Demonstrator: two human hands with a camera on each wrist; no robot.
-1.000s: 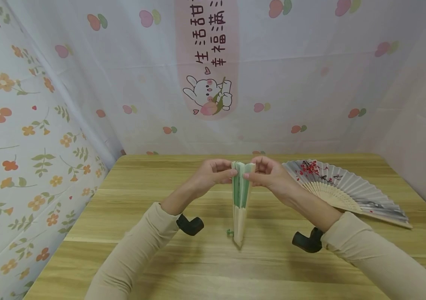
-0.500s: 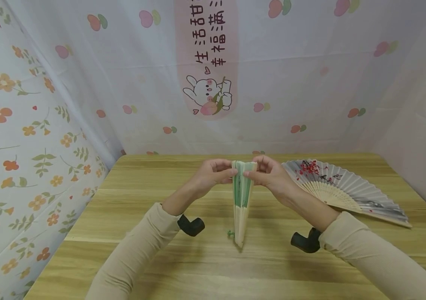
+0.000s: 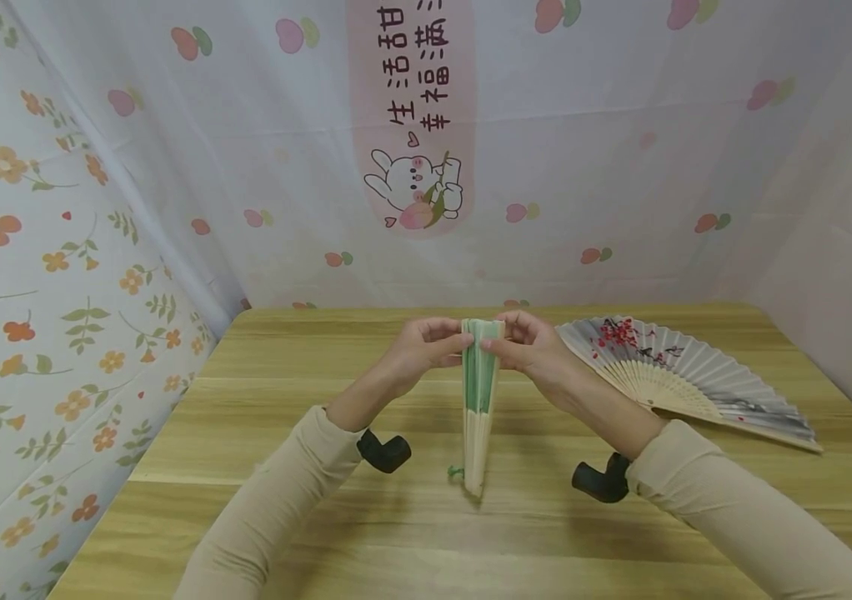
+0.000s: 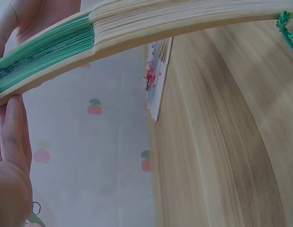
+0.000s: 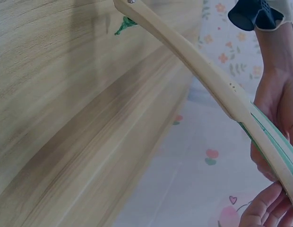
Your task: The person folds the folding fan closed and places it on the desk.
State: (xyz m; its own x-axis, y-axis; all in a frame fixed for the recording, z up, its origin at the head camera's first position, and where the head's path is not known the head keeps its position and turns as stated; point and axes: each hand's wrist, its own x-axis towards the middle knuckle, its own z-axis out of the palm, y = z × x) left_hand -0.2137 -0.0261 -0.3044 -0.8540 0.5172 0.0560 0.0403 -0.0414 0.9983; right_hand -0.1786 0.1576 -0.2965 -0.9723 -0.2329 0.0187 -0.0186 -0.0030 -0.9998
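Note:
A green folding fan [image 3: 481, 379] with pale wooden ribs stands nearly folded, pivot end down, above the table. My left hand [image 3: 422, 350] pinches its upper left edge, the thumb on the green leaf. On the upper right edge, my right hand [image 3: 534, 348] grips it in the same way. The left wrist view shows the tightly stacked green pleats [image 4: 47, 56] and ribs side-on. A small green cord [image 3: 456, 472] hangs by the pivot. In the right wrist view, the outer wooden guard [image 5: 203, 75] runs down to my right fingers [image 5: 262, 205].
A spread folding fan [image 3: 696, 371] with a grey leaf and red blossoms lies on the wooden table [image 3: 283, 500], right of my right hand. Behind the table hangs a printed curtain [image 3: 606, 167]; a floral cloth [image 3: 43, 292] hangs at left. Black wrist mounts [image 3: 384, 452] jut under both forearms.
The green fan's top has narrowed a little as my right hand shifts slightly left toward my left hand. Its pivot end has also moved slightly left. The spread fan stays put.

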